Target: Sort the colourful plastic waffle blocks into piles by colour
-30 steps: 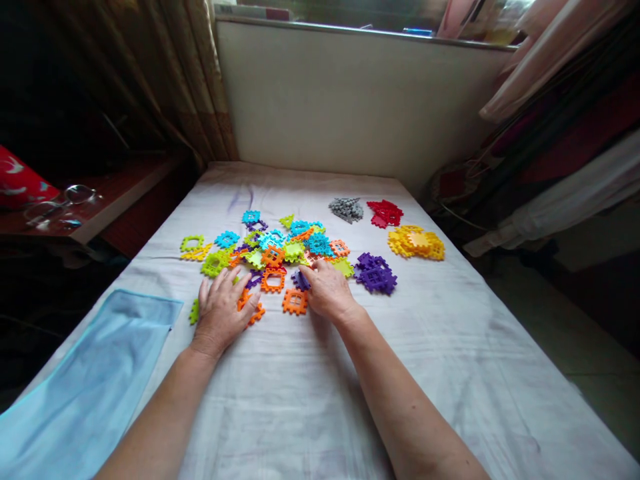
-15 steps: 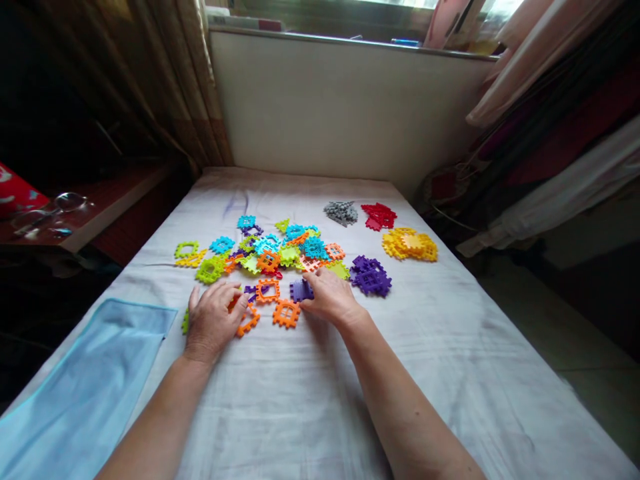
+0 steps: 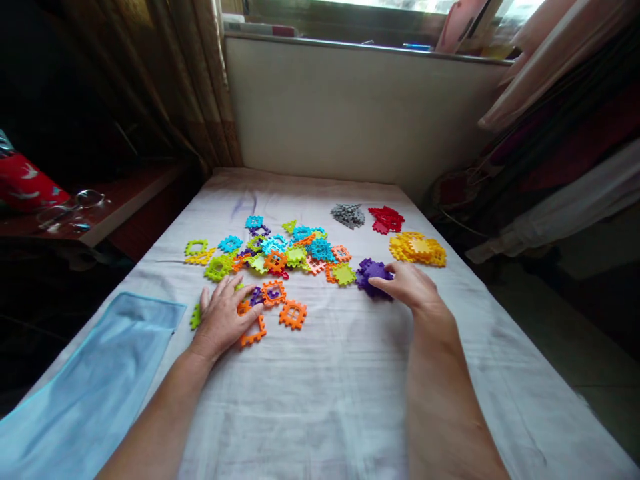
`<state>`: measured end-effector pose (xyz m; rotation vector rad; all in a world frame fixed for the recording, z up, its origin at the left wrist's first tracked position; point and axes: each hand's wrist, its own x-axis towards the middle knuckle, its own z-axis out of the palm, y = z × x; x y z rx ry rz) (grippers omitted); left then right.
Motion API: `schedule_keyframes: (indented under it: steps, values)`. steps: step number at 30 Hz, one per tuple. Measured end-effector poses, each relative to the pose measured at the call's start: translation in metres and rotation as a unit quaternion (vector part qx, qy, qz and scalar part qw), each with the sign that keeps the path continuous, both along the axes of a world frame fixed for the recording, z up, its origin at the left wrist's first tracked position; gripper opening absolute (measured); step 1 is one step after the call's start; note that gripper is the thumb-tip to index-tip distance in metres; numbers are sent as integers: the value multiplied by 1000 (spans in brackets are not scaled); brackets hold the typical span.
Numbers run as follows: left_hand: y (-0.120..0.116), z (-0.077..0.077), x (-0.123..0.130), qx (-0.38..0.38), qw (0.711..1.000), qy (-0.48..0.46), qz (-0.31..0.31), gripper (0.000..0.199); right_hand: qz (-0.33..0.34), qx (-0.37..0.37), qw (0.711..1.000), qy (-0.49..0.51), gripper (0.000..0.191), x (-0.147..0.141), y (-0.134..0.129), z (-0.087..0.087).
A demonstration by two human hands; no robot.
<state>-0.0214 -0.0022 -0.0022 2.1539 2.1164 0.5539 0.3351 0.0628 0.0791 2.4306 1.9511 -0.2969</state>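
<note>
My left hand [image 3: 226, 313] lies with fingers spread over several toy building tiles, partly covering an orange frame tile [image 3: 254, 335] and a green one [image 3: 195, 317]. To its right are another orange frame tile [image 3: 275, 291] with purple showing through it, and an orange window tile [image 3: 293, 314]. My right hand [image 3: 407, 283] is over the purple tile pile [image 3: 367, 280], its thumb and fingers closed on a solid purple tile [image 3: 376, 273] at the top. A mixed heap of blue, green and orange tiles [image 3: 295, 256] spreads between and beyond my hands.
Sorted piles stand at the right: yellow tiles [image 3: 417, 249], red tiles [image 3: 386, 219] and grey pieces [image 3: 349, 215]. A light blue cloth [image 3: 100, 360] lies at the left edge of the sheet-covered surface [image 3: 310, 413]. Glasses [image 3: 90, 199] rest on a side table beside a red container [image 3: 30, 183].
My right hand has carried a purple tile rightward from beside the orange tiles to the purple pile. My left hand stays over the orange tiles, its fingers a little more spread.
</note>
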Motion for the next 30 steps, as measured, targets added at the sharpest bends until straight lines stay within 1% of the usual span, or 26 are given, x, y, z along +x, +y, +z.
schedule_keyframes:
  steps: [2, 5, 8, 10, 12, 15, 17, 19, 21, 23, 26, 28, 30]
  values:
    - [-1, 1, 2, 7, 1000, -12, 2, 31, -20, -3, 1000, -1, 46, 14, 2, -5]
    - [-1, 4, 7, 4, 999, -33, 9, 21, -19, -14, 1000, 7, 46, 19, 2, -10]
    - [-1, 4, 10, 0, 998, -59, 19, 15, -15, -26, 999, 12, 47, 15, 1, -9]
    - [0, 3, 10, 16, 996, -81, 24, 11, -10, -11, 1000, 7, 50, 9, 0, -7]
    - [1, 2, 9, 34, 994, -101, 25, 9, 4, 22, 1000, 3, 50, -1, 0, -4]
    - [1, 5, 6, 71, 989, -121, 41, 12, 55, 78, 995, 30, 42, -23, 0, -1]
    - [0, 10, 5, 122, 983, -130, 48, 15, 100, 107, 987, 65, 35, -43, -1, 1]
    - [-2, 15, 5, 174, 973, -144, 40, 19, 151, 125, 975, 104, 29, -65, -5, 2]
    - [-4, 18, 9, 201, 965, -167, 13, 21, 207, 134, 957, 151, 27, -87, -12, 2]
    - [-7, 20, 16, 203, 960, -194, -19, 23, 262, 130, 935, 200, 27, -105, -19, 1]
    - [-11, 21, 29, 187, 952, -236, -61, 22, 324, 100, 907, 248, 27, -124, -28, 0]
    - [-12, 21, 35, 174, 947, -260, -75, 22, 351, 69, 898, 256, 20, -129, -30, -1]
    - [-13, 21, 38, 156, 944, -279, -78, 22, 363, 47, 897, 246, 15, -130, -29, 0]
